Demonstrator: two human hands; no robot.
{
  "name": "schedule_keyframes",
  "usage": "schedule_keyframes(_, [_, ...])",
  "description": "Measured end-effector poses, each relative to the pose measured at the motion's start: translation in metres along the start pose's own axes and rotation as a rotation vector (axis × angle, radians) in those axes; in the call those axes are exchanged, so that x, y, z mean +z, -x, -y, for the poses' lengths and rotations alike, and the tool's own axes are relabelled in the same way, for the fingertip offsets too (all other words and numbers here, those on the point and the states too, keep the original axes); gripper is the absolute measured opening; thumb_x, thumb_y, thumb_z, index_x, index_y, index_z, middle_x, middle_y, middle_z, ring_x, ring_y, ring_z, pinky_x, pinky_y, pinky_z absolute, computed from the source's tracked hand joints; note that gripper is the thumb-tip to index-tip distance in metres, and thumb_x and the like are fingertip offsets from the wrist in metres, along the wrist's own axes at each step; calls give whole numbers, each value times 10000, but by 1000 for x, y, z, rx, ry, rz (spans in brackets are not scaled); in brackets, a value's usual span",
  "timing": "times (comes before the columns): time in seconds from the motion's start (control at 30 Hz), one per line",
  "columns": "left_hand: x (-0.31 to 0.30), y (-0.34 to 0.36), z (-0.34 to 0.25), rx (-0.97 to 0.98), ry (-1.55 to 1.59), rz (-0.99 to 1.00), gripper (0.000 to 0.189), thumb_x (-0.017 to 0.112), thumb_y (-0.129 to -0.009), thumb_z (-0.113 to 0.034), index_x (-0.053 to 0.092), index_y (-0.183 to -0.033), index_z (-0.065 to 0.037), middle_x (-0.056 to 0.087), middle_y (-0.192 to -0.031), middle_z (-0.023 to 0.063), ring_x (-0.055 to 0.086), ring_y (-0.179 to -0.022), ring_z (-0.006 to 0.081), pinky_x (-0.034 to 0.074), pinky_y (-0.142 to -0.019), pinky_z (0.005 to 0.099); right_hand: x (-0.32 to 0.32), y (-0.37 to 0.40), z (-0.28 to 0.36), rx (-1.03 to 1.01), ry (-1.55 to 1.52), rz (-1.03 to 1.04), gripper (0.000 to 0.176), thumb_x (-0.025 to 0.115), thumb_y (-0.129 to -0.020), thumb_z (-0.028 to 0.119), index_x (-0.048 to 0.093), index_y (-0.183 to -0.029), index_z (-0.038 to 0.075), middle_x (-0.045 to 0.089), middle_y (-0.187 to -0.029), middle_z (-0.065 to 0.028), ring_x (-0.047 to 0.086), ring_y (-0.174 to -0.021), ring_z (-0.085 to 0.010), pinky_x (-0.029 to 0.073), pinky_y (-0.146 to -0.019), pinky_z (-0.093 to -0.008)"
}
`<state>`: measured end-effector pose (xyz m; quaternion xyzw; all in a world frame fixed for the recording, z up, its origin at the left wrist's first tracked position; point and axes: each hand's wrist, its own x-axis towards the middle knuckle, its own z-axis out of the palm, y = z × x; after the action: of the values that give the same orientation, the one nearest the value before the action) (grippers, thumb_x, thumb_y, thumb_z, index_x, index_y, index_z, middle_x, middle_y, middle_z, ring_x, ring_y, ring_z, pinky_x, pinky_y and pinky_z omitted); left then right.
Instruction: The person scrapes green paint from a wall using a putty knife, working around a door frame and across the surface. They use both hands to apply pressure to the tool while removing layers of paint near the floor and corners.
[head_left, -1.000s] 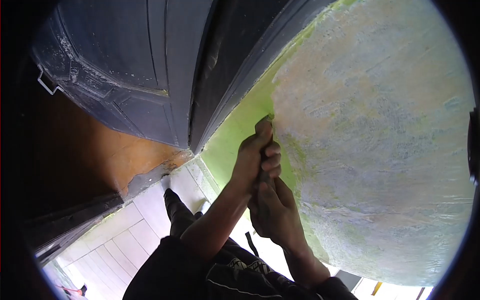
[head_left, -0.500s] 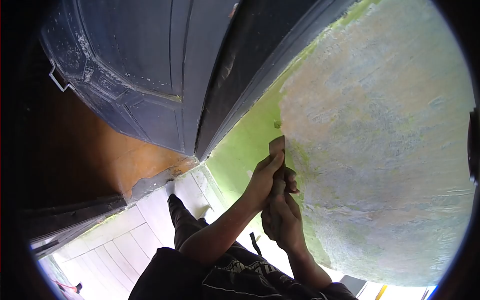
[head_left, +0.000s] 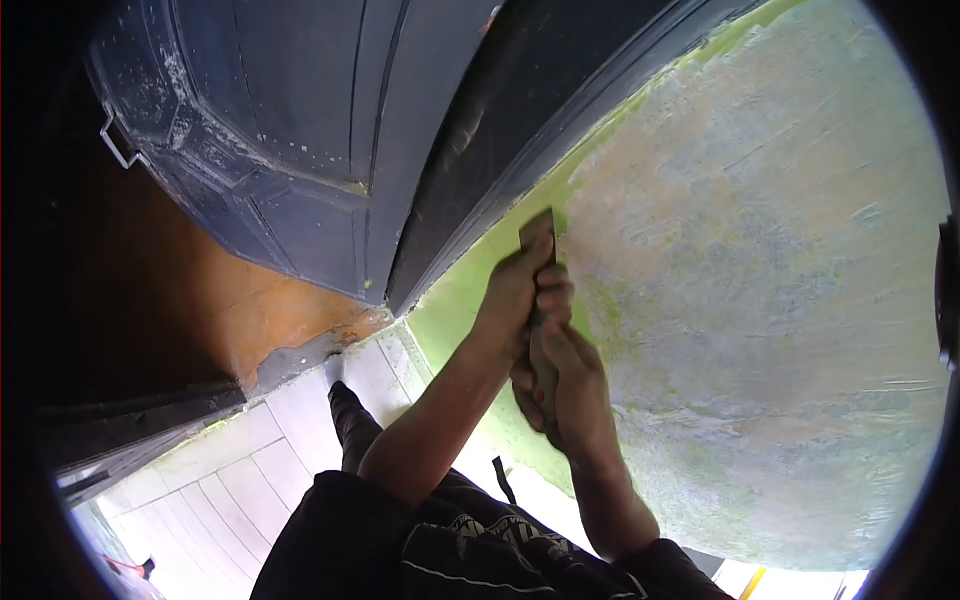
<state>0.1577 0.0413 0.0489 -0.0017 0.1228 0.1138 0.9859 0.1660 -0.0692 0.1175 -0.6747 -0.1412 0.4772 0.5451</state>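
One scraper [head_left: 538, 226] held two-handed, left hand [head_left: 513, 293] above right hand [head_left: 573, 375], green wall [head_left: 452, 308] (patchy)

1. I saw a big, dark blue-gray door [head_left: 300, 110] with lines and pale scuffs.
2. A metal handle [head_left: 115, 150] stuck out at its edge.
3. A black door frame [head_left: 450, 170] stood next to it.
4. The orange floor [head_left: 285, 305] was bright in one part and very dark in another.
5. White floor tiles [head_left: 230, 510] had thin lines between them, and some glowed with light.
6. The wall [head_left: 760, 250] was patchy, pinkish and gray, with green near the frame.
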Motion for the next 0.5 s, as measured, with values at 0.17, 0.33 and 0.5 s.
schedule_keyframes(0.17, [17,15,17,55,-112,-91,225,462,-967,-372,431,-901,-160,357,-590,-54,320,-407,38,287,-342,174,6,14,-11,-14,-31,-109,270,395,-967,307,466,-938,48,463,-619,-51,365,-371,-95,279,-323,-218])
schedule_keyframes(0.33, [2,9,9,26,-101,-14,111,449,-974,-345,471,-1009,-242,351,-602,-65,314,-416,38,311,-364,179,7,14,-14,-35,70,-100,293,383,-966,314,469,-893,44,458,-608,-38,357,-377,-86,260,-328,-223])
schedule_keyframes(0.5, [12,-3,1,79,-96,-35,262,441,-977,-357,468,-1208,-239,324,-591,-76,318,-419,27,306,-352,173,5,-1,1,-52,36,-90,285,382,-963,292,461,-812,63,446,-586,-12,372,-386,-80,278,-360,-223])
